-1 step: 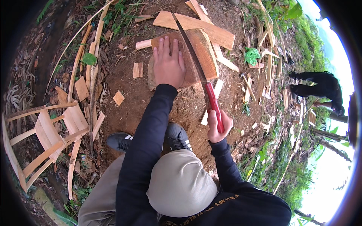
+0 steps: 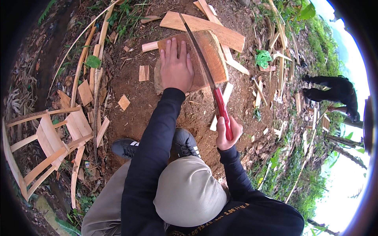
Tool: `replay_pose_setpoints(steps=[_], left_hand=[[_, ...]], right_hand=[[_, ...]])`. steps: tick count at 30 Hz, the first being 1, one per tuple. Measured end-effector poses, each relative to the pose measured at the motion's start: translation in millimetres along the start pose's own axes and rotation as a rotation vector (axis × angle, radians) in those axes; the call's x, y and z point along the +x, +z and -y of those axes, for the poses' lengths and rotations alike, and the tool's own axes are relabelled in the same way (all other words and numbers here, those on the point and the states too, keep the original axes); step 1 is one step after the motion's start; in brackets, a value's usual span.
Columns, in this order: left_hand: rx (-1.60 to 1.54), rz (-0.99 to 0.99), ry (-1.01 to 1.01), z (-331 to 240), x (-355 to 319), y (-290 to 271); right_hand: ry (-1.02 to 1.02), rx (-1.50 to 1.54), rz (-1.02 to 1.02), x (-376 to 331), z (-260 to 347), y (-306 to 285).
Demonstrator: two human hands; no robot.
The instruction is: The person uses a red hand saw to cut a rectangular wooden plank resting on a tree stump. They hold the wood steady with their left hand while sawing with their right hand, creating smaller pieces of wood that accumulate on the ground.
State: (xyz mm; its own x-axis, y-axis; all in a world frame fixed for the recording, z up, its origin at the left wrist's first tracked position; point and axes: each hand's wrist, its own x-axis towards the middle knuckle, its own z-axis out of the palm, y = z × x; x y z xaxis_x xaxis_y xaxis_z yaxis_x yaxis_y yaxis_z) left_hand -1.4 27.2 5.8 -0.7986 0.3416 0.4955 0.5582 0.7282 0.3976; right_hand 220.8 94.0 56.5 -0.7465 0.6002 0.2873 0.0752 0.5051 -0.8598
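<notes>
My left hand (image 2: 176, 69) lies flat, fingers spread, on a brown wooden block (image 2: 163, 43) on the ground ahead of me. In my right hand (image 2: 229, 133) is the red handle of a handsaw (image 2: 221, 103), with my fingers wrapped round it. Its long, narrow, dark blade slants across the block's top, to the right of my left hand, with the tip pointing away from me. I cannot make out the blade's teeth. Beyond the blade the wood's right side shows lighter, with visible grain.
Planks (image 2: 204, 29) lie behind the block. Small offcuts (image 2: 124, 102) are scattered on the soil. A slatted wooden frame (image 2: 51, 137) stands at the left beside long strips. Green crumpled plastic (image 2: 262, 58) lies to the right. Another person in dark clothes (image 2: 334, 92) bends over farther right.
The saw and my right hand have shifted very slightly toward me. My left hand stays in place on the block.
</notes>
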Motion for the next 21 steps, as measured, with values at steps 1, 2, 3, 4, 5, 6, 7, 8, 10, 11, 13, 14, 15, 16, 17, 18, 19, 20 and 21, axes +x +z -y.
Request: replay_pose_setpoints(steps=[1,2,3,4,5,6,7,8,10,11,13,14,15,16,17,18,19,20,21], left_hand=[[-0.001,0.002,0.000,0.3,-0.1,0.1],[-0.007,0.006,-0.003,-1.6,-2.0,0.6],[0.005,0.004,0.002,-1.2,-2.3,1.0],[0.016,0.001,0.006,1.4,-1.5,1.0],[0.030,-0.006,0.011,3.5,0.6,1.3],[0.020,0.002,0.004,3.3,-0.7,1.0],[0.011,0.009,-0.003,2.3,-4.2,0.0],[-0.009,0.006,0.001,-1.7,-0.7,1.4],[-0.003,0.003,0.014,-1.8,5.5,-0.5],[0.000,0.015,0.011,-1.6,1.4,0.1],[-0.003,0.015,0.018,-1.3,-1.1,-0.7],[0.006,0.002,0.022,2.4,1.9,-1.2],[0.001,0.004,0.018,2.4,-1.0,-0.7],[-0.005,0.005,0.014,1.1,-4.6,-0.6],[-0.002,-0.005,0.018,3.1,-2.1,-0.7],[0.014,-0.001,0.031,0.7,-0.2,-1.3],[0.027,-0.017,0.037,1.8,5.7,-1.7],[0.038,-0.026,0.037,2.4,7.3,-1.2],[0.034,-0.013,0.032,-2.6,0.5,-1.9]], right_hand=[[0.002,0.004,-0.014,0.6,-0.1,1.4],[0.006,0.003,-0.027,1.3,1.8,2.2],[0.011,0.002,-0.040,2.7,4.3,3.8],[0.053,0.020,-0.049,7.4,5.7,7.8],[0.071,0.078,-0.027,13.9,6.8,12.3],[0.066,0.076,0.003,12.8,6.9,9.9],[0.060,0.073,0.034,8.8,8.0,5.9],[0.075,0.090,0.034,5.3,14.9,-2.6],[0.099,0.111,0.031,-2.8,14.1,-8.4],[0.087,0.089,0.032,-5.0,14.5,-9.5],[0.116,0.043,0.089,7.2,6.5,-2.9],[0.099,0.049,0.092,7.9,3.8,3.6],[0.086,0.050,0.144,2.3,1.8,-1.7],[0.098,0.058,0.108,-10.8,3.1,-7.7],[0.099,0.076,0.067,-23.5,4.1,-11.0],[0.092,0.084,0.077,-40.5,-14.2,-20.3],[0.038,0.033,0.048,-41.7,-16.5,-20.9],[0.062,0.036,0.050,-35.4,-13.7,-17.3],[0.107,0.020,0.052,-32.4,-7.9,-15.6]])
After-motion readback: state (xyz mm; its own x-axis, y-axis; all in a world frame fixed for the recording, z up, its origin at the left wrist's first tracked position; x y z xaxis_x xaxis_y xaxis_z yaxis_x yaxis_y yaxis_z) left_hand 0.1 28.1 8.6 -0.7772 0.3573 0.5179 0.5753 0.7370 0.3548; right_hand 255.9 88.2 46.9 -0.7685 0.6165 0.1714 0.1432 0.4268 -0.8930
